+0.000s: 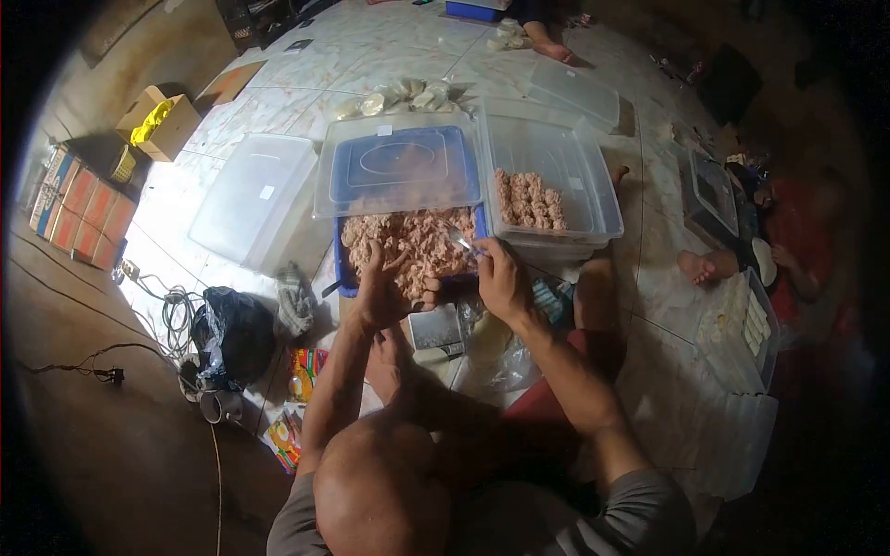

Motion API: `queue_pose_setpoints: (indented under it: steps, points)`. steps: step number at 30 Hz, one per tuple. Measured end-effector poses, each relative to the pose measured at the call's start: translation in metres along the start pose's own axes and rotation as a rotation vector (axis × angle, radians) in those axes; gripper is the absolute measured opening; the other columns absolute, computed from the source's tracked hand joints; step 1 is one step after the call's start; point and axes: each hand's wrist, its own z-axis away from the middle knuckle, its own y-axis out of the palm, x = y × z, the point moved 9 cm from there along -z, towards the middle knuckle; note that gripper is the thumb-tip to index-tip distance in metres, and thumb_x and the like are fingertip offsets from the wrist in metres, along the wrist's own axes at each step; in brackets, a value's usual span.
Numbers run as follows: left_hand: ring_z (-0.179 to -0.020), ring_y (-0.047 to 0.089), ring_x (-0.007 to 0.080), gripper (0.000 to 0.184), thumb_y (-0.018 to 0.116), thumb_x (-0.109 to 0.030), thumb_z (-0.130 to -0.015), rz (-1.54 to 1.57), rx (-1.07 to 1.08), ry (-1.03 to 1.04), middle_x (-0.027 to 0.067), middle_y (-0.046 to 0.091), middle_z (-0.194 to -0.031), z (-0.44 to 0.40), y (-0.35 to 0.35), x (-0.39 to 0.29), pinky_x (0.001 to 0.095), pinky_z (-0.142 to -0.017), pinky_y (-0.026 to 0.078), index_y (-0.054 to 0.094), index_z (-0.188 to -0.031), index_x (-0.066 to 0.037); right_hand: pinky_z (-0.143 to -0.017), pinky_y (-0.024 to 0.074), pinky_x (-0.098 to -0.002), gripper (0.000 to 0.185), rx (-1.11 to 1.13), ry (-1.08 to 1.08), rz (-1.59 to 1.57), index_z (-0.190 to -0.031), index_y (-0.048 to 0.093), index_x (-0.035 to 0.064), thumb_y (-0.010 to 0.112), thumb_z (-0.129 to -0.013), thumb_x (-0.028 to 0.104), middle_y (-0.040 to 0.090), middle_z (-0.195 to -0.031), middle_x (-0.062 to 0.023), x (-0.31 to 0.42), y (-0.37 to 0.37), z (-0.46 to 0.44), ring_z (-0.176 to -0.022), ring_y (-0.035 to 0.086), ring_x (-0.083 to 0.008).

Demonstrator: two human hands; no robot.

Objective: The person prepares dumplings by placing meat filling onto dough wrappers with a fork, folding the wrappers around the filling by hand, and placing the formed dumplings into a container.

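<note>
In the head view, holds the left hand (382, 292) at the near edge of the blue tub (483, 221), cupped, with thumb and fingers apart. Cannot tell about any lump in its palm. Clamps the right hand (505, 281), fingers together, on the handle of a spoon (464, 243), with the bowl of the spoon over the minced mixture (408, 243), just beyond and between both hands. Rests in the tub under a clear lid (399, 167), covered on the far side and partly hidden near the left hand by palm and fingers.

Beyond the right hand, to its right, see a clear box (542, 148) with shaped portions (530, 201) in rows at its near end. Past the lid, find bagged pale pieces (403, 97). Left of the left hand, notice a second clear lid (250, 195), a crumpled cloth (295, 301), a black plastic bag (234, 329) and a metal mug (222, 406); nearer the body, bright packets (304, 372). Between the forearms, spot a small scale (436, 329). Well right of the right hand, see a container of pale rolls (739, 338), beside another person (808, 243).
</note>
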Motion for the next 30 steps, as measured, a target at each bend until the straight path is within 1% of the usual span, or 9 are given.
queue_pose_setpoints:
  steps: [6,8,10,13,17,20,22,27,30]
  points:
    - [-0.080,0.070,0.0275,0.094,0.044,-0.083,-0.087,0.082,0.314,-0.033,0.0184,0.069,-0.104,0.026,0.046,-0.006,0.0497,-0.076,0.058,0.045,-0.146,-0.009,-0.078,0.0495,-0.0472,0.027,0.088,-0.248,0.185,-0.110,0.060,-0.0018,0.055,-0.084,-0.009,0.062,-0.092,-0.0209,-0.013,0.037,0.005,-0.087,0.061,-0.0420]
    - [-0.088,0.068,0.0325,0.100,0.040,-0.084,-0.087,-0.022,0.241,0.053,0.0191,0.067,-0.114,0.035,0.050,-0.014,0.0506,-0.072,0.056,0.043,-0.144,-0.001,-0.077,0.0479,-0.0501,0.024,-0.053,-0.305,-0.101,-0.107,0.060,-0.0025,0.052,-0.085,-0.008,0.059,-0.091,-0.0230,-0.042,0.029,-0.003,-0.087,0.059,-0.0446]
    - [-0.095,0.065,0.0362,0.103,0.037,-0.084,-0.087,0.019,0.308,-0.050,0.0226,0.052,-0.141,0.029,0.036,0.001,0.0540,-0.080,0.054,0.034,-0.151,-0.004,-0.077,0.0481,-0.0504,0.019,0.002,-0.195,0.294,-0.105,0.060,-0.0021,0.052,-0.088,-0.004,0.062,-0.093,-0.0260,-0.017,0.014,-0.002,-0.091,0.060,-0.0479]
    - [-0.103,0.062,0.0393,0.103,0.035,-0.084,-0.088,-0.105,0.130,0.048,0.0226,0.026,-0.160,0.035,0.032,-0.007,0.0560,-0.086,0.050,0.023,-0.159,-0.010,-0.078,0.0492,-0.0502,0.012,0.073,-0.012,0.243,-0.101,0.060,-0.0017,0.055,-0.092,0.004,0.065,-0.095,-0.0273,-0.014,0.008,0.002,-0.092,0.062,-0.0493]
    - [-0.104,0.062,0.0377,0.102,0.034,-0.086,-0.087,-0.126,0.202,0.124,0.0212,0.013,-0.164,0.025,0.037,-0.014,0.0555,-0.084,0.050,0.016,-0.162,-0.019,-0.080,0.0507,-0.0476,0.011,0.195,0.042,0.205,-0.099,0.062,-0.0019,0.056,-0.092,0.004,0.067,-0.094,-0.0244,-0.023,0.014,0.021,-0.090,0.064,-0.0455]
    - [-0.125,0.052,0.0326,0.098,0.034,-0.084,-0.089,-0.253,0.102,0.123,0.0208,0.027,-0.158,0.028,0.039,-0.015,0.0449,-0.084,0.054,0.023,-0.161,-0.018,-0.077,0.0516,-0.0444,0.009,0.245,0.018,0.170,-0.094,0.064,-0.0031,0.058,-0.091,0.003,0.068,-0.088,-0.0214,-0.004,0.020,0.028,-0.083,0.067,-0.0393]
    - [-0.123,0.055,0.0335,0.097,0.033,-0.084,-0.089,-0.332,0.348,0.042,0.0221,0.032,-0.156,0.025,0.051,-0.005,0.0448,-0.084,0.054,0.015,-0.162,-0.023,-0.075,0.0517,-0.0410,0.009,0.196,0.100,-0.049,-0.092,0.064,-0.0027,0.060,-0.091,0.005,0.068,-0.084,-0.0199,-0.008,0.022,0.022,-0.080,0.068,-0.0347]
    - [-0.084,0.069,0.0292,0.091,0.044,-0.076,-0.092,-0.124,0.288,0.105,0.0141,0.061,-0.124,0.025,0.042,-0.002,0.0441,-0.076,0.057,0.030,-0.158,-0.015,-0.073,0.0505,-0.0350,0.013,0.247,0.148,-0.143,-0.099,0.065,-0.0018,0.063,-0.092,0.009,0.068,-0.082,-0.0142,0.010,0.007,0.013,-0.080,0.065,-0.0172]
    - [-0.082,0.068,0.0238,0.082,0.050,-0.069,-0.094,0.225,0.408,0.103,0.0094,0.066,-0.110,0.029,0.042,-0.006,0.0401,-0.073,0.057,0.041,-0.152,-0.011,-0.071,0.0508,-0.0363,0.009,0.132,0.116,-0.145,-0.100,0.062,-0.0007,0.062,-0.092,0.004,0.066,-0.084,-0.0169,0.000,0.002,0.016,-0.076,0.065,-0.0244]
